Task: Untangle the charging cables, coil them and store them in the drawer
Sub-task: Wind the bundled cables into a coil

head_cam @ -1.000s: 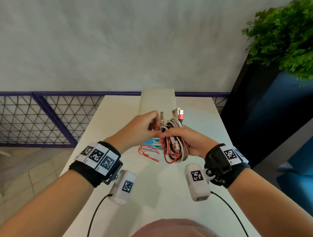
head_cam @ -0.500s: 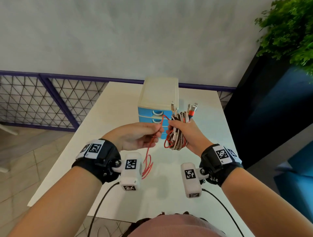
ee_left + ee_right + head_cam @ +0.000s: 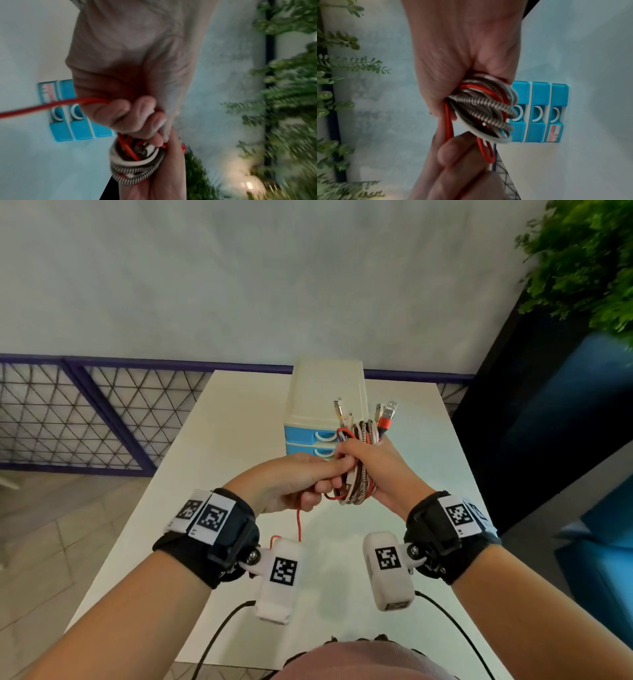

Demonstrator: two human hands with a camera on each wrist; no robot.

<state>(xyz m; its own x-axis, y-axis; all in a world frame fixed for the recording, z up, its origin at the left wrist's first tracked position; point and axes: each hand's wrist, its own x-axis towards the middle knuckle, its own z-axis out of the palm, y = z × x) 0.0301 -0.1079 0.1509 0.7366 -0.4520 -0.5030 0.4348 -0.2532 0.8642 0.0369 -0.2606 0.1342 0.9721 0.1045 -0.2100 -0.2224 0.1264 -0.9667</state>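
**A:** Right hand (image 3: 371,470) grips the coiled bundle of cables (image 3: 359,474), fingers wrapped round the loops, plug ends (image 3: 387,414) sticking up past the fist. Left hand (image 3: 291,484) pinches the red cable (image 3: 298,522) right against the bundle.

**B:** Change since half a second ago?

**A:** We note the left hand was then apart from the bundle, with red slack hanging in loops below it. Now the two hands touch, and only a short red tail drops below the left fist towards the wrist camera.

**B:** Meaning?

**A:** We judge another turn of red cable is being laid onto the coil; little remains loose. Coiling looks nearly finished, storing not begun.

**B:** Drawer?

**A:** Drawer unit (image 3: 325,392) stands just beyond the grip on the table (image 3: 219,419); its blue drawers (image 3: 539,94) all appear closed.

**B:** Risk?

**A:** Loops could spring out when one hand lets go to open a drawer.
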